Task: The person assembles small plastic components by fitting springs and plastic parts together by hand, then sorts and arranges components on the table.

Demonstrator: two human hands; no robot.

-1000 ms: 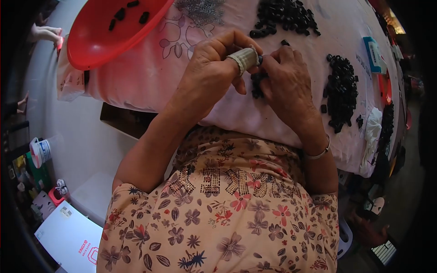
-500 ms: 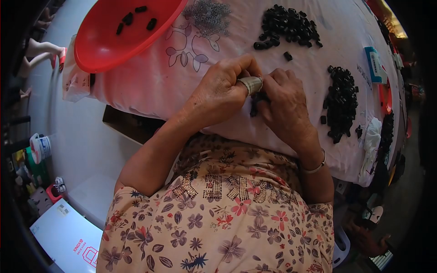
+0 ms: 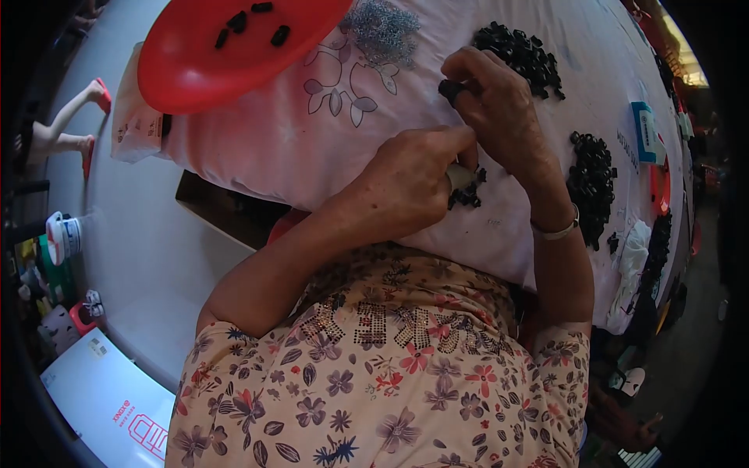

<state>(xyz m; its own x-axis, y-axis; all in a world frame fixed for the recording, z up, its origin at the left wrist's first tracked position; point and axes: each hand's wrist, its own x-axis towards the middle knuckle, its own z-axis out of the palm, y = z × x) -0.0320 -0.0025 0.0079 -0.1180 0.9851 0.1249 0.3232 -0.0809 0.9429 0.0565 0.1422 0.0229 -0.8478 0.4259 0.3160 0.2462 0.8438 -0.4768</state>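
My right hand [image 3: 499,105] is raised over the cloth, its thumb and fingers pinching a small black plastic piece [image 3: 450,92]. Lower and to the left, my left hand [image 3: 409,183] is closed with fingers curled. A pale wrap [image 3: 460,176] covers one of its fingers; whatever it grips is hidden. Just beside it lies a small cluster of black pieces [image 3: 466,195]. Beyond my right hand is a large pile of black pieces [image 3: 527,58], and a second pile [image 3: 591,183] lies right of my wrist.
A red basin [image 3: 211,74] holding several black pieces stands at the upper left. Next to it, small silvery parts [image 3: 382,33] are heaped on the pale patterned cloth [image 3: 312,168]. At right are a blue-and-white box [image 3: 646,131] and a white plastic bag [image 3: 630,265]. Another person's legs [image 3: 66,125] show far left.
My hands, previously together, have parted. The right has moved up and away with the black piece; the left has turned and lowered slightly. The camera view has shifted a little.
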